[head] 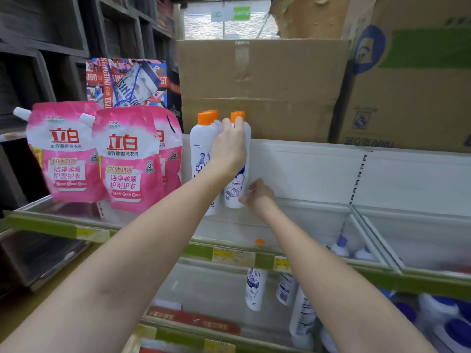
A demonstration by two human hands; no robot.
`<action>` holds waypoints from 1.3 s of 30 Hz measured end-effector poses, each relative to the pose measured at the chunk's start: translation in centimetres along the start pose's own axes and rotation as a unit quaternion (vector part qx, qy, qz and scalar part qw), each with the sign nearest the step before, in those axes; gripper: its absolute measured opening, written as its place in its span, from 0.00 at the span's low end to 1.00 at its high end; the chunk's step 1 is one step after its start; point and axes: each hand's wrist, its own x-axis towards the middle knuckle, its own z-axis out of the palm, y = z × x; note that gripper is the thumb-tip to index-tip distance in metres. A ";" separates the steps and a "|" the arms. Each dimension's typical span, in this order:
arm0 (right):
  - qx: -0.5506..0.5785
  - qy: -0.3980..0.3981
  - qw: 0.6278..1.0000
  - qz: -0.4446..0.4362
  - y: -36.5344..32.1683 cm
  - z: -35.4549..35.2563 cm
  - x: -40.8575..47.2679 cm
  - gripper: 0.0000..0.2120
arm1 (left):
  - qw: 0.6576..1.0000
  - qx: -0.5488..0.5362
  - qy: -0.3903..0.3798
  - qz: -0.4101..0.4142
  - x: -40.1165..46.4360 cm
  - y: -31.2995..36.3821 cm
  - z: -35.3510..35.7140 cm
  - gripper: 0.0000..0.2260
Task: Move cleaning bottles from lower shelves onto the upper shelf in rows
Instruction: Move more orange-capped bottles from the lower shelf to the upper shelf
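White cleaning bottles with orange caps stand on the upper shelf (pixel 313 220). One row (pixel 201 151) stands on the left; a second row begins just to its right. My left hand (pixel 230 146) grips the front bottle of the right row (pixel 235 192) near its neck. My right hand (pixel 257 194) holds the same bottle at its base, fingers curled against its lower right side. More white bottles (pixel 254 289) stand on the lower shelf below, one with an orange cap (pixel 260 242) showing through the shelf.
Pink detergent pouches (pixel 127 159) stand on the left of the upper shelf. Cardboard boxes (pixel 260 90) sit on top, behind the bottles. The upper shelf's right part is bare white, with a clear divider (pixel 369 240). Blue-capped bottles (pixel 341 247) lie lower right.
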 end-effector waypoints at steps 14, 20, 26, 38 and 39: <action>-0.025 0.144 0.987 0.074 10.3 -12.2 -7.7 0.09 | 0.956 -0.110 -0.237 0.134 -5.0 8.6 8.1 0.07; -0.079 0.257 0.956 0.115 15.2 -20.0 -12.9 0.03 | 0.920 -0.186 -0.280 0.201 -7.5 17.0 9.4 0.05; -0.094 0.280 0.942 0.160 20.9 -26.7 -18.5 0.03 | 0.888 -0.198 -0.308 0.278 -10.6 26.3 9.4 0.05; -0.085 0.208 0.936 0.270 35.6 -35.7 -28.2 0.04 | 0.830 -0.161 -0.372 0.383 -20.6 43.6 10.7 0.07; -0.083 0.208 0.935 0.275 36.6 -36.4 -28.7 0.06 | 0.828 -0.145 -0.373 0.393 -21.4 44.8 11.2 0.06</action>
